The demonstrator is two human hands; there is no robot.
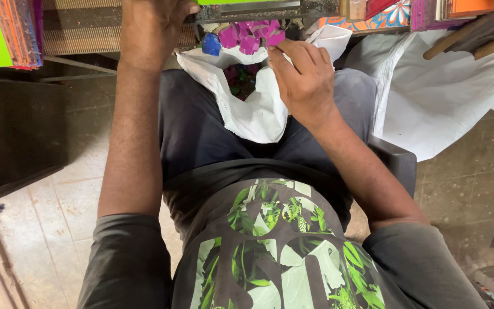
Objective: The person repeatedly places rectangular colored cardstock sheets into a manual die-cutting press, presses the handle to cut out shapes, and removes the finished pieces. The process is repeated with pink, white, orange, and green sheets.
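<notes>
The right hand (301,80) pinches the rim of a white woven plastic sack (253,111) lying open on the lap, just below a cluster of magenta paper offcuts (253,35). The left hand (150,28) is clamped on a dark metal machine edge (258,11). If the pinch slackens, the sack mouth could sag and offcuts spill onto the worn concrete floor (52,217). Stacked coloured sheets (15,31) crowd the cramped workspace.

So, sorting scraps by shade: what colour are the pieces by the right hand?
Mostly magenta scraps, with one blue piece; head view, beside the right hand.
</notes>
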